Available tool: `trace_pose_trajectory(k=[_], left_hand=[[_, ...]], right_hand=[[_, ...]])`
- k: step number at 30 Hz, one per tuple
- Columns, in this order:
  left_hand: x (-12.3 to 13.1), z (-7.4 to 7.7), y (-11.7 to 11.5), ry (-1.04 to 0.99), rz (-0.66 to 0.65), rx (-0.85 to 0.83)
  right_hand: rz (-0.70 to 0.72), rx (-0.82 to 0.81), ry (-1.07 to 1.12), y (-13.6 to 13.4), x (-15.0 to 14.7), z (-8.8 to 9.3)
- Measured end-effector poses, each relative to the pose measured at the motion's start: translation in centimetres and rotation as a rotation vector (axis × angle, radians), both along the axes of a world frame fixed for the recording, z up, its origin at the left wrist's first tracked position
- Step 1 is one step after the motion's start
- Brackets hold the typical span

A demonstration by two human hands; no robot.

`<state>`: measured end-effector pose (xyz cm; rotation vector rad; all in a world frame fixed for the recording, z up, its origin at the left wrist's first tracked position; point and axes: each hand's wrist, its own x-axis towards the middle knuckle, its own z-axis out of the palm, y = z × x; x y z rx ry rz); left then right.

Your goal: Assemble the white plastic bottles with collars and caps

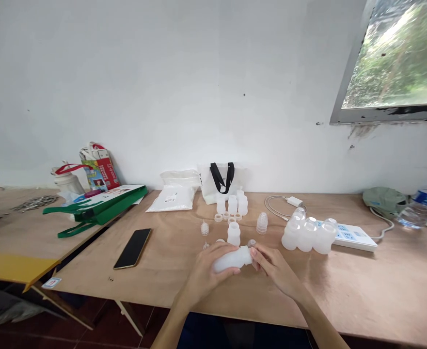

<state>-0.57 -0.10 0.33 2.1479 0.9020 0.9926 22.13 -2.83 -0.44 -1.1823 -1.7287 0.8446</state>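
My left hand [208,271] is wrapped round a white plastic bottle [232,259] that lies on its side just above the wooden table [380,291]. My right hand [273,266] pinches at the bottle's neck end, fingers closed on its mouth or cap. Just behind my hands stand an upright small white bottle [233,233] and a ribbed clear cap [261,223]. Further back stand several small white bottles [232,203] with loose rings beside them. To the right is a cluster of translucent bottles [308,233].
A black phone [133,248] lies at the left. A white power strip [351,235], a charger cable [278,203], a green cap [384,199] and a water bottle [422,202] sit at the right. White bags [175,196] lean by the wall. A green bag [97,207] covers the neighbouring table.
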Motion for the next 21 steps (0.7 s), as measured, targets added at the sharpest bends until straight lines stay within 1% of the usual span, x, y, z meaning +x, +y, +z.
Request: trace_pose_trajectory(k=[3, 6, 11, 18, 21], left_hand=[[0.1, 0.2, -0.2, 0.008, 0.038, -0.048], [0.0, 0.2, -0.1, 0.004, 0.015, -0.061], [-0.3, -0.2, 0.2, -0.020, -0.049, -0.011], [-0.1, -0.8, 0.3, -0.004, -0.008, 0.077], [-0.2, -0.7, 0.4, 0.007, -0.033, 0.095]], right_hand=[[-0.027, 0.055, -0.027, -0.1, 0.0, -0.1], [-0.012, 0.066, -0.027, -0.2, -0.1, -0.2], [0.023, 0.017, 0.072, -0.1, -0.5, -0.4], [-0.024, 0.016, 0.127, 0.3, -0.8, -0.7], [-0.021, 0.004, 0.102, 0.2, -0.6, -0.6]])
